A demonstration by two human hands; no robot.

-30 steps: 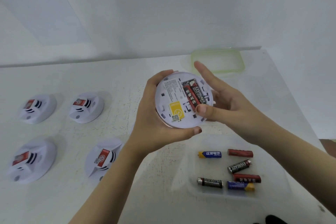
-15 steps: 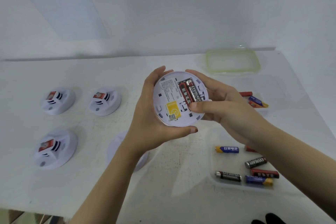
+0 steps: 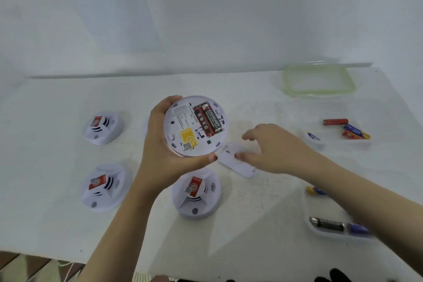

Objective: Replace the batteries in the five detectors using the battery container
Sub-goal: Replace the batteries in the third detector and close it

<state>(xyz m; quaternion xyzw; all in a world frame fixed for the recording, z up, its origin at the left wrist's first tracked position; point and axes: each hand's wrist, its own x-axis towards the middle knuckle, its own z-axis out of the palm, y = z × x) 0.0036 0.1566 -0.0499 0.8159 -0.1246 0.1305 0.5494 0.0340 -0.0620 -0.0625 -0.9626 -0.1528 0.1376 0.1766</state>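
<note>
White bench (image 3: 251,224). L hand (image 3: 160,155) fingers grip upturned detector (image 3: 195,126), two batts (image 3: 208,121) seated, bay open. Cover (image 3: 227,154) lies flat just right of it, long axis running near-right; R hand (image 3: 274,146) nearer, fingers loose over it, not yet pinching.

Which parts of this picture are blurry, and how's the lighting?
Head view: the right hand and the batteries at the lower right are smeared by motion blur. The detector held in the left hand is sharp enough to read a battery label. The text on the paper on the wall is too soft to read. The light is flat and even, with only faint shadows.
</note>
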